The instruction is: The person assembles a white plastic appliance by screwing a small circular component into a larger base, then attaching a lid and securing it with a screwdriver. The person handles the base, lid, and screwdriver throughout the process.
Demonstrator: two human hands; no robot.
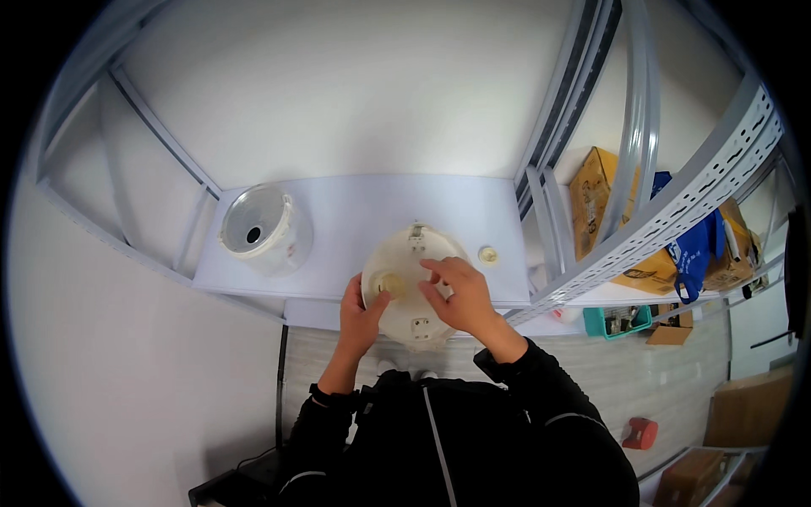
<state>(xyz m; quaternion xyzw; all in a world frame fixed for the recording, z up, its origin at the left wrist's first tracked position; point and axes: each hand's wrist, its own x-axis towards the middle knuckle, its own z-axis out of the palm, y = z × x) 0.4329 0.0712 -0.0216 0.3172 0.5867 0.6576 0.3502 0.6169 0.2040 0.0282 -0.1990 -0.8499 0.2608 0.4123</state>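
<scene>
A round off-white lid with metal brackets on its far and near sides lies in front of me, over the shelf's front edge. My left hand grips its left rim, fingers wrapped under it. The left thumb rests against a pale yellowish round cap on the lid. Over the lid's right part is my right hand, its thumb and index finger apart, with nothing visible between them. Right of the lid, a small round yellowish piece lies on the shelf.
On the white shelf, a white bucket stands open at the left. Metal shelf posts rise on both sides. To the right are yellow cartons, a blue bag and a teal basket. A red container lies on the floor.
</scene>
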